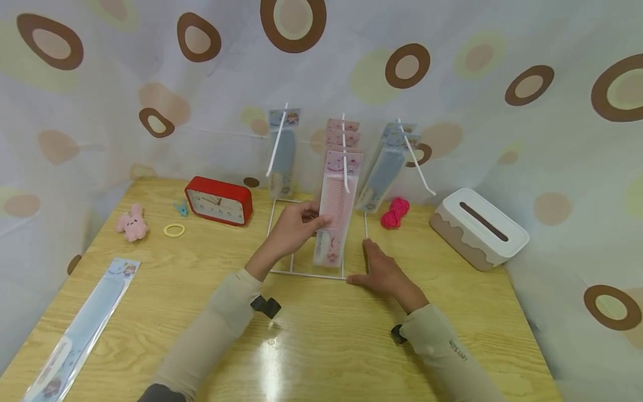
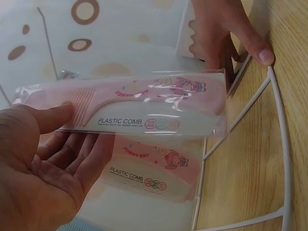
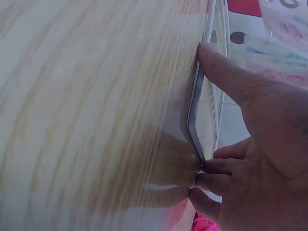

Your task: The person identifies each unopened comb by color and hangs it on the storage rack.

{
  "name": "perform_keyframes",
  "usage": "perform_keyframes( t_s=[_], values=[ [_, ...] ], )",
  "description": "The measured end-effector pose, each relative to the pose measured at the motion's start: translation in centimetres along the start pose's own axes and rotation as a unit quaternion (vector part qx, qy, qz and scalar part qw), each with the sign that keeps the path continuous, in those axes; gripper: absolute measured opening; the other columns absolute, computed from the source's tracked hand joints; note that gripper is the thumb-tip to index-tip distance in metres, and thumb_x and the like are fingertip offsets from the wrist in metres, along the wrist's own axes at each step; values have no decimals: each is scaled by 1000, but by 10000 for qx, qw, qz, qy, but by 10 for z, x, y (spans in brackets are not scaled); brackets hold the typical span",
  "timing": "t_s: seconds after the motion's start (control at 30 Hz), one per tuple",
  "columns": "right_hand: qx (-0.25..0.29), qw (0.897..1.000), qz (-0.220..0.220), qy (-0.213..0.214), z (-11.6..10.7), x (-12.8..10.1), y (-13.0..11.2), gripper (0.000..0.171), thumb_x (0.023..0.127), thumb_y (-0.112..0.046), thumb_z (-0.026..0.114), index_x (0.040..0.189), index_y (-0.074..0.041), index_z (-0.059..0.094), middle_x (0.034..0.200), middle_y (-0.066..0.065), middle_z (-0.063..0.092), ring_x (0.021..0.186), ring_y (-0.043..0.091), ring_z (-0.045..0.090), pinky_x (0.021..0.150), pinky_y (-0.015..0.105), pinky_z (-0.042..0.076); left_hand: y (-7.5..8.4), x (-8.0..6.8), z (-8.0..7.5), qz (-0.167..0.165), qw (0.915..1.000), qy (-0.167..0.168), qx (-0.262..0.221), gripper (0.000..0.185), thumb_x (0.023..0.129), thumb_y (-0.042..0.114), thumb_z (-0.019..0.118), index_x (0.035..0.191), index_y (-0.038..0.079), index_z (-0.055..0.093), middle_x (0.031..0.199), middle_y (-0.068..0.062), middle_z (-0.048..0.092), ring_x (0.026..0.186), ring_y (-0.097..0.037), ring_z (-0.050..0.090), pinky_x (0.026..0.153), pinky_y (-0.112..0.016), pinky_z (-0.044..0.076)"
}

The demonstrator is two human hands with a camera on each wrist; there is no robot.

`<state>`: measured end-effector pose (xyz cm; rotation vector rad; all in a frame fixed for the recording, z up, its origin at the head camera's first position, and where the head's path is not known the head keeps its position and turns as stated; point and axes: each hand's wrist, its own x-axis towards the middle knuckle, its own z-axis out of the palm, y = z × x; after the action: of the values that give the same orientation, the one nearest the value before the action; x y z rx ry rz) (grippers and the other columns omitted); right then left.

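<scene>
Two hands work at a white wire display rack (image 1: 321, 272) on the wooden table (image 1: 321, 346). Head view: left hand (image 1: 296, 226) pinches a pink plastic comb in clear packaging (image 1: 337, 206) hanging on the middle hook; right hand (image 1: 383, 272), fingers spread, presses the rack's base corner. Left wrist view: thumb (image 2: 50, 117) over, fingers under the packet (image 2: 144, 103); slide it level along the hook. Right wrist view: fingertips (image 3: 211, 166) pin the wire (image 3: 197, 96); best kept firm.

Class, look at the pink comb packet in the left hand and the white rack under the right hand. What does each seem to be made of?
Comb packet: glossy clear plastic film, showing glare; its label reads "PLASTIC COMB". Rack: thin white rods, probably coated metal wire, though that is uncertain.
</scene>
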<state>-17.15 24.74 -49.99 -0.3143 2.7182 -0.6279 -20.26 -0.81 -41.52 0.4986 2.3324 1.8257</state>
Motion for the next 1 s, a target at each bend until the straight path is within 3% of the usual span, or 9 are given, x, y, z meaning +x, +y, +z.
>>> perform_keyframes(
  t_s=[0.3,0.6,0.8,1.0],
  values=[
    [14,10000,-34,10,-1,-1,-2,111,84,-47,79,154,11,15,160,31,18,146,46,24,114,58,28,-7,10,-3,212,9968,148,751,23,96,21,69,104,0,71,98,-11,72,93,-23,67,80,-35,55],
    [-13,10000,-70,45,0,-2,-2,111,84,-46,78,155,10,14,161,29,18,146,45,24,114,57,28,-18,14,-8,173,9968,334,702,26,95,22,71,109,0,71,105,-13,71,97,-26,66,84,-37,54],
    [-62,9999,-113,61,1,-2,-4,110,85,-46,78,154,11,14,160,31,19,145,46,25,114,58,28,-32,-2,-19,5,9945,417,965,23,96,20,68,111,3,69,108,-10,70,100,-25,65,85,-40,54],
    [-43,10000,-66,42,0,-1,-3,110,85,-46,78,154,11,14,160,31,19,146,46,24,115,56,27,-45,-38,-51,-209,9866,584,1506,20,98,20,66,111,6,69,106,-7,69,98,-25,65,86,-43,53]
  ],
)
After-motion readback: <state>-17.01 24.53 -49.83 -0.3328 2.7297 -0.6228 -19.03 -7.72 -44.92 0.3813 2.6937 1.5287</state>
